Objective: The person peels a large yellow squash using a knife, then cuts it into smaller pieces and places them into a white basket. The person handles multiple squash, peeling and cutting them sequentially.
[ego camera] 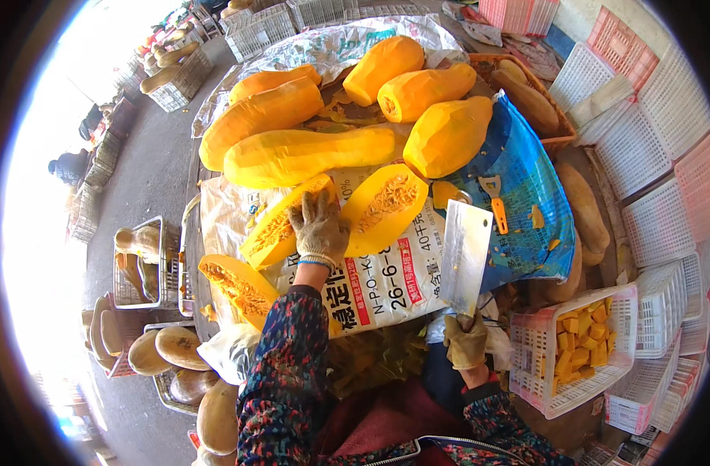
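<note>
My left hand (320, 230), in a knit work glove, grips a halved peeled squash (267, 236) at its right edge, fingers over the seedy cut face. Close to its right lies another half (384, 215), seeds facing up. A third seeded piece (238, 288) sits nearer me on the left. My right hand (466, 341), also gloved, holds a cleaver (466, 250) by its handle, the broad blade pointing away from me over the right side of the work surface. These pieces rest on a printed woven sack (390, 279).
Several whole peeled squashes (308, 154) lie behind the halves. A peeler with an orange handle (494, 204) is on a blue sack (523, 233). At right, a white crate (532, 349) holds squash cubes (582, 338). Unpeeled squashes (183, 348) fill crates at left; stacked crates (657, 224) line the right.
</note>
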Motion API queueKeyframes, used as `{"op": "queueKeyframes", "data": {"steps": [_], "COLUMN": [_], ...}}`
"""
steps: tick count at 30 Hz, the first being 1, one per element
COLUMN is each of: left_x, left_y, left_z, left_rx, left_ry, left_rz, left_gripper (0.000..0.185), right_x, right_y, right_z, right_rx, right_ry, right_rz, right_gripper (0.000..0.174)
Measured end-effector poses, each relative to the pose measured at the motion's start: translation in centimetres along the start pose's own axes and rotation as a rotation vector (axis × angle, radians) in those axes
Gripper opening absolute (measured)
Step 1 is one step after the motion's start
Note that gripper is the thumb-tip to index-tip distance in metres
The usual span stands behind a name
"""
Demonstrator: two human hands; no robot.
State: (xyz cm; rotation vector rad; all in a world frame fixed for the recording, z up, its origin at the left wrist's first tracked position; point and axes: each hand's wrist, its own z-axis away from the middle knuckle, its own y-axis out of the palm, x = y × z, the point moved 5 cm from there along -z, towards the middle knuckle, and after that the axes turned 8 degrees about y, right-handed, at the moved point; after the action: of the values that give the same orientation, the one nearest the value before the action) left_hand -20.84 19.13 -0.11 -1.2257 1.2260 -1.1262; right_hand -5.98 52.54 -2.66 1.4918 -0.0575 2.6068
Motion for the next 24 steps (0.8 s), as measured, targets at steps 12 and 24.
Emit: {"op": "queueKeyframes", "data": {"steps": [12,24], "left_x": [-3.6,-4.1], "left_y": [0.9,2.4], "left_z": [-11.2,1.7], "left_rx": [0.426,-0.004], "left_ry": [0.054,-0.461], "left_rz": [0.715,1.482], "left_gripper": [0.069,0.032], "right_x": [-1.9,3.5], "right_y": [-0.2,1.4], "right_z": [-0.6,2.0], "right_rx": [0.090,0.029], "right_ry": [-0.057,-0.185], "right_rz": [-0.097,0.454], "right_gripper": [0.022,0.029]}}
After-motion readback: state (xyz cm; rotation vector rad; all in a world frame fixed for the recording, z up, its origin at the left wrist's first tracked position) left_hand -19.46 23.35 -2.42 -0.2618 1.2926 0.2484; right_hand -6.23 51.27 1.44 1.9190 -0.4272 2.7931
